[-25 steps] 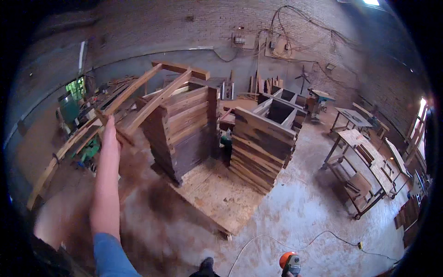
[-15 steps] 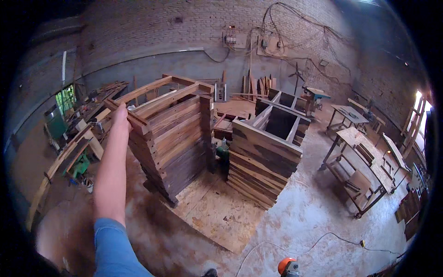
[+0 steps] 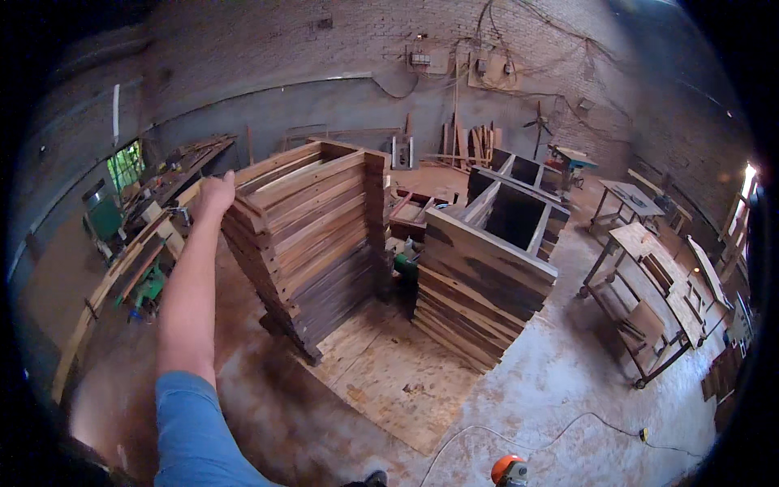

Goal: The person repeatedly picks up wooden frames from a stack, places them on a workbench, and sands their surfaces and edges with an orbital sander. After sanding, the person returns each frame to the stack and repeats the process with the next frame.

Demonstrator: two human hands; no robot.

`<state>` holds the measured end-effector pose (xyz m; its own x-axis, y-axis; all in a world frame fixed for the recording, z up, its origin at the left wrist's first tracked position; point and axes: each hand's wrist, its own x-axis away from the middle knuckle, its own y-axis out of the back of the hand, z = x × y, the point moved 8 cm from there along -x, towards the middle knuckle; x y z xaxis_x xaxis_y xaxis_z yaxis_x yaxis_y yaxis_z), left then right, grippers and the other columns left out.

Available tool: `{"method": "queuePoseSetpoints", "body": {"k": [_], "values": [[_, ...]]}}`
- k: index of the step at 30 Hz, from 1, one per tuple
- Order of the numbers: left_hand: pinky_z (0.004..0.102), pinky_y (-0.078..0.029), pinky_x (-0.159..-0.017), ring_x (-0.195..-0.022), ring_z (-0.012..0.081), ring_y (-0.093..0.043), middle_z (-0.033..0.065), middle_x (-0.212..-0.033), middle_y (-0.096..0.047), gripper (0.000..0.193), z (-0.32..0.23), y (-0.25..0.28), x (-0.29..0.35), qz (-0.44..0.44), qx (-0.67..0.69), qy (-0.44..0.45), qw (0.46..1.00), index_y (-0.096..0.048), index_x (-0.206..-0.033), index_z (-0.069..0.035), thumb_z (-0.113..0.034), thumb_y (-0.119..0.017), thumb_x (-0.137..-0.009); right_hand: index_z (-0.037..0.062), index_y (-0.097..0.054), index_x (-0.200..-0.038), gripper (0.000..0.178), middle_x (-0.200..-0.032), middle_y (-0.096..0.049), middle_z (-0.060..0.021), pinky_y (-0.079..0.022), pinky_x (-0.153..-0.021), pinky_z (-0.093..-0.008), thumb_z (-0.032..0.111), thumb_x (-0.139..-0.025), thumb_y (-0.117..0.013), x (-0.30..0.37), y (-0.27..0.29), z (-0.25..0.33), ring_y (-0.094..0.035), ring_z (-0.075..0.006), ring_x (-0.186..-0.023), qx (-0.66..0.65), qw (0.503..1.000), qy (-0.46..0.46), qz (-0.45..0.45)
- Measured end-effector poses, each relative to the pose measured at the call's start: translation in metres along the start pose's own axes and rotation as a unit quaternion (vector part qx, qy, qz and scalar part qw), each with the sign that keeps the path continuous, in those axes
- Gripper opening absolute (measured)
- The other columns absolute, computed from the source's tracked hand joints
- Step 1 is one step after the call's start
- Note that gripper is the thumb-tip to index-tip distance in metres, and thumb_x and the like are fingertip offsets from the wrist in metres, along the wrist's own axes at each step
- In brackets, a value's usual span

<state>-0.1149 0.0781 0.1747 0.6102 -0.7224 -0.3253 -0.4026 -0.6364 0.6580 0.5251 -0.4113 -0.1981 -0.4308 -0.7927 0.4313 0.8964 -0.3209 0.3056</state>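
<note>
My left hand [image 3: 215, 196] reaches forward, fingers closed, at the near-left top corner of a tall stack of wooden frames [image 3: 320, 217]. It grips the end of the top wooden frame [image 3: 302, 161], thumb uppermost; its fingertips are hidden. This frame lies level with the rest of the stack. A second stack of dark-topped wooden frames [image 3: 487, 268] stands just to the right, apart from the first. Both rest on a plywood sheet [image 3: 398, 398]. My right hand is out of view.
A power tool with an orange disc [image 3: 509, 468] lies at the lower edge, near a white cable [image 3: 560, 438] on the floor. Wheeled metal tables [image 3: 649, 260] stand at the right. A cluttered bench [image 3: 195, 166] and green machine parts [image 3: 150, 286] are at the left.
The top frame, raised and tilted above the stack before, has come down onto it, my left hand still at its corner. The view has shifted slightly, moving the scene right and down.
</note>
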Motion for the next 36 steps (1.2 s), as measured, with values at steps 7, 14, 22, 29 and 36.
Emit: {"method": "queuePoseSetpoints", "body": {"k": [7,14,22,29,36], "values": [[0.0447,-0.051,-0.09,-0.109,0.0366,-0.063,0.0261,-0.117,-0.064,0.066,-0.084,-0.052,0.045,0.202,-0.102,-0.3,0.927,-0.064,-0.112,0.007,-0.048,-0.068,-0.076,0.0104,-0.06,-0.101,0.036,-0.072,-0.053,-0.0011,-0.042,-0.057,-0.0322,0.045,-0.096,-0.053,-0.007,-0.005,-0.002,-0.051,-0.0161,-0.063,0.001,1.0,-0.005,-0.002],[0.042,-0.054,-0.075,-0.084,0.0315,-0.069,0.0183,-0.092,-0.071,0.048,-0.084,-0.086,0.04,0.247,-0.322,-0.277,0.871,-0.071,-0.097,-0.004,-0.036,-0.075,-0.061,0.0102,-0.06,-0.102,0.035,-0.072,-0.054,-0.0016,-0.043,-0.057,-0.0321,0.044,-0.096,-0.053,-0.001,0.0,-0.017,-0.052,-0.0163,-0.063,-0.005,0.999,-0.023,-0.023],[0.0416,-0.054,-0.065,-0.075,0.0284,-0.069,0.0191,-0.08,-0.069,0.032,-0.098,-0.075,0.055,0.233,-0.286,-0.275,0.888,-0.071,-0.087,0.001,-0.021,-0.074,-0.064,0.01,-0.06,-0.102,0.034,-0.072,-0.054,-0.0021,-0.043,-0.057,-0.032,0.043,-0.095,-0.054,0.013,0.01,-0.032,-0.052,-0.0166,-0.063,-0.011,0.998,-0.039,-0.052],[0.0404,-0.055,-0.077,-0.092,0.0291,-0.069,0.0224,-0.104,-0.068,0.046,-0.095,-0.045,0.066,0.023,-0.149,-0.464,0.873,-0.063,-0.116,0.003,-0.022,-0.069,-0.077,0.0098,-0.061,-0.102,0.033,-0.073,-0.055,-0.0026,-0.044,-0.057,-0.0319,0.042,-0.095,-0.054,0.024,0.025,-0.057,-0.053,-0.0168,-0.063,-0.013,0.999,-0.003,-0.038],[0.0377,-0.05,-0.092,-0.104,0.0301,-0.066,0.0193,-0.112,-0.067,0.039,0.03,0.059,0.198,-0.049,0.159,-0.275,0.947,-0.061,-0.123,-0.002,-0.024,-0.062,-0.091,0.0074,-0.06,-0.103,0.034,-0.072,-0.057,-0.0048,-0.045,-0.057,-0.0311,0.04,-0.095,-0.058,0.013,0.06,-0.141,-0.055,-0.0173,-0.061,0.059,0.988,-0.135,0.045]]}}
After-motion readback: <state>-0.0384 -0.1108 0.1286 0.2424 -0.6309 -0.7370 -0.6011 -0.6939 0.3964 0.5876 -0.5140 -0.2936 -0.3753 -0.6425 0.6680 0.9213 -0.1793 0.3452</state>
